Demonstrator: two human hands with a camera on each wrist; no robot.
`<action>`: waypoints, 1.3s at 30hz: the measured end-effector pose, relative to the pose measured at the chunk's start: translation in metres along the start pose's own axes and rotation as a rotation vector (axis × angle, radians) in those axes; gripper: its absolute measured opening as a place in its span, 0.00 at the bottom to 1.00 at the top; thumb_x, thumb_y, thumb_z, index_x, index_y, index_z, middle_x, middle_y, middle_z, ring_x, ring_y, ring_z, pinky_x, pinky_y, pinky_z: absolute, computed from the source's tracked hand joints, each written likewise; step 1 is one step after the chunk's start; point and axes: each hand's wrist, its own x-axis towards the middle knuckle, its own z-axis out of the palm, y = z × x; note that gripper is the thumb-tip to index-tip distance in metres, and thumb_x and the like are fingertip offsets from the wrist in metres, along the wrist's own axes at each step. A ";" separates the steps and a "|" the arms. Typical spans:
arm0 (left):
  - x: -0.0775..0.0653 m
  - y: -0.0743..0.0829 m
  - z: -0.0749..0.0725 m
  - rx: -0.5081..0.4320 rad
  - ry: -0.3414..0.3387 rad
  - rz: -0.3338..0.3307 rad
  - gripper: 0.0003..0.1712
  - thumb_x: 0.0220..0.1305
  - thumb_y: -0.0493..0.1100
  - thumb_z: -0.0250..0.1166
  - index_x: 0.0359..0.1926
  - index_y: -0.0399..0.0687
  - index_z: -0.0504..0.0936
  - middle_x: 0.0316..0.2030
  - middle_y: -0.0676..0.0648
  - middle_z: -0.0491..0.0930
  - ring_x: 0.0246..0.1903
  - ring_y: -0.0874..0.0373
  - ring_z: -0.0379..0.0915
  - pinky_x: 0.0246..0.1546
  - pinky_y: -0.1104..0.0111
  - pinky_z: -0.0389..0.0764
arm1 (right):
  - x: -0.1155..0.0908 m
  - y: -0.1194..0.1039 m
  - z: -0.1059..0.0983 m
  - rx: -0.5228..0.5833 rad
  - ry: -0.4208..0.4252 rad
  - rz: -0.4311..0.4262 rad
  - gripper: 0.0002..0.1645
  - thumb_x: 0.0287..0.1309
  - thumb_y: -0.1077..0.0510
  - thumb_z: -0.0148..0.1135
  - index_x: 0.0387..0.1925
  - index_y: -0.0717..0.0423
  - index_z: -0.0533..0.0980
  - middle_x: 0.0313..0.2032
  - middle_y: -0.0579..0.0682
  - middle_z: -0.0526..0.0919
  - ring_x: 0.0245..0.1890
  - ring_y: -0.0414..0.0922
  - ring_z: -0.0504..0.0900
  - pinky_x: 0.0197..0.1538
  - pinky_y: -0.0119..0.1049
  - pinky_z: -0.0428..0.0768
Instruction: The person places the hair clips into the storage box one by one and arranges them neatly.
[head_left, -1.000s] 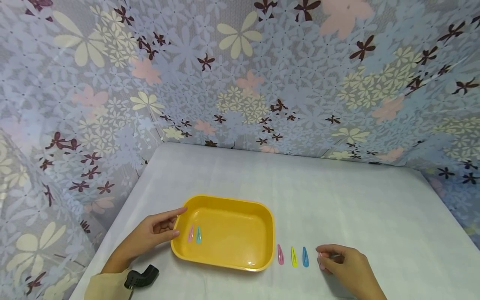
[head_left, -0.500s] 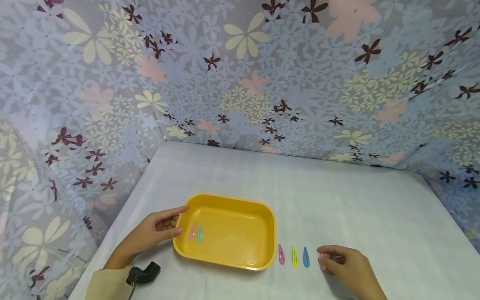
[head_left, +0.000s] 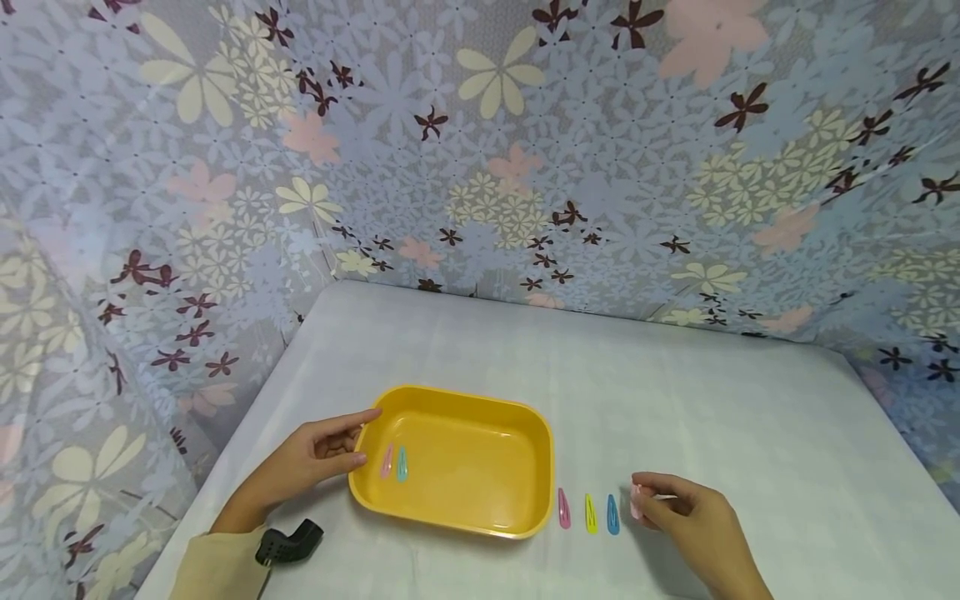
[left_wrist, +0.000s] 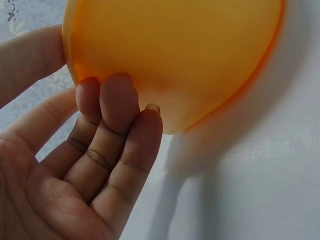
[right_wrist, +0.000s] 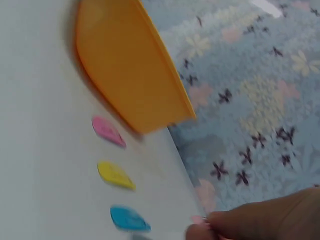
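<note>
A yellow tray (head_left: 472,523) stands on the white table, with a pink hair clip (head_left: 387,462) and a light blue hair clip (head_left: 402,464) lying inside near its left end. My left hand (head_left: 307,462) grips the tray's left end, thumb at the rim and curled fingertips against the outer wall in the left wrist view. Between thumb and fingers, my right hand (head_left: 693,517) pinches a pale pink hair clip (head_left: 637,502), partly hidden, just above the table. Left of that hand lie a blue clip (head_left: 612,514), a yellow clip (head_left: 591,513) and a darker pink clip (head_left: 564,508) in a row.
A black curved device (head_left: 289,542) sits by the left wrist, below the tan sleeve (head_left: 221,567). Flower-patterned cloth (head_left: 495,167) hangs behind the white table (head_left: 720,400) and along its sides.
My right hand has lifted slightly from the table with the pale pink clip pinched in it. The left hand stays on the tray. The head view has shifted a little.
</note>
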 end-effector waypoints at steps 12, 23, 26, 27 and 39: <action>0.001 0.003 0.000 -0.009 0.001 0.003 0.32 0.70 0.31 0.65 0.72 0.30 0.68 0.40 0.38 0.75 0.36 0.62 0.73 0.33 0.72 0.78 | 0.002 -0.034 0.015 0.255 -0.083 -0.036 0.27 0.61 0.53 0.74 0.58 0.62 0.81 0.45 0.57 0.85 0.40 0.48 0.88 0.46 0.36 0.85; 0.002 -0.002 0.000 -0.001 0.009 -0.033 0.32 0.70 0.33 0.65 0.72 0.34 0.69 0.40 0.38 0.76 0.36 0.61 0.74 0.34 0.72 0.79 | 0.004 -0.062 0.039 0.288 -0.153 -0.051 0.23 0.60 0.57 0.74 0.55 0.63 0.83 0.43 0.56 0.86 0.38 0.49 0.87 0.44 0.37 0.85; 0.002 -0.002 0.000 -0.010 0.005 -0.025 0.32 0.70 0.32 0.65 0.72 0.34 0.69 0.41 0.38 0.77 0.36 0.61 0.75 0.35 0.72 0.80 | 0.004 -0.069 0.043 0.296 -0.170 -0.073 0.23 0.61 0.57 0.74 0.55 0.63 0.83 0.43 0.55 0.85 0.39 0.48 0.87 0.43 0.37 0.85; 0.002 -0.002 0.000 -0.012 0.003 -0.023 0.32 0.70 0.32 0.65 0.72 0.34 0.69 0.41 0.37 0.77 0.36 0.61 0.75 0.36 0.72 0.80 | 0.004 -0.071 0.045 0.301 -0.177 -0.078 0.23 0.61 0.57 0.74 0.55 0.63 0.83 0.43 0.55 0.85 0.39 0.49 0.87 0.43 0.37 0.85; 0.000 -0.001 -0.001 -0.023 0.004 -0.024 0.32 0.70 0.32 0.66 0.73 0.35 0.69 0.40 0.37 0.76 0.35 0.62 0.73 0.33 0.72 0.78 | 0.006 -0.096 0.066 0.413 -0.271 -0.147 0.24 0.60 0.61 0.73 0.55 0.71 0.80 0.42 0.58 0.86 0.39 0.49 0.88 0.46 0.39 0.85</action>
